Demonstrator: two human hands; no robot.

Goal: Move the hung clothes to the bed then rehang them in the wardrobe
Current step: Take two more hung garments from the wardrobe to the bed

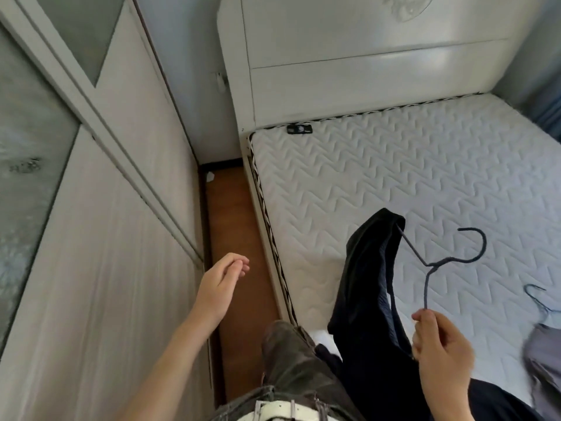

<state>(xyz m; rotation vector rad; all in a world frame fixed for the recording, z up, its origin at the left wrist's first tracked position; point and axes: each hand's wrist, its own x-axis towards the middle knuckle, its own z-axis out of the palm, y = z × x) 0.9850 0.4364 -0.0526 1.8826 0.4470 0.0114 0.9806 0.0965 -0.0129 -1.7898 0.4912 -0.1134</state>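
- My right hand (440, 357) pinches a thin dark wire hanger (434, 263), with a black garment (364, 284) hanging from it above the edge of the white quilted mattress (394, 177).
- My left hand (221, 284) hangs loose and empty beside the pale wood-grain wardrobe (106, 253).
- A grey garment (545, 357) lies on the mattress, so rehanging seems unfinished.

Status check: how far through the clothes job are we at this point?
Done: a grey garment and a second hanger lie at the right edge of the bed. In hand: the right hand pinches a dark hanger carrying a dark garment over the bed; the left hand is free. Left: rehanging; the wardrobe shows only door panels, no rail in view.
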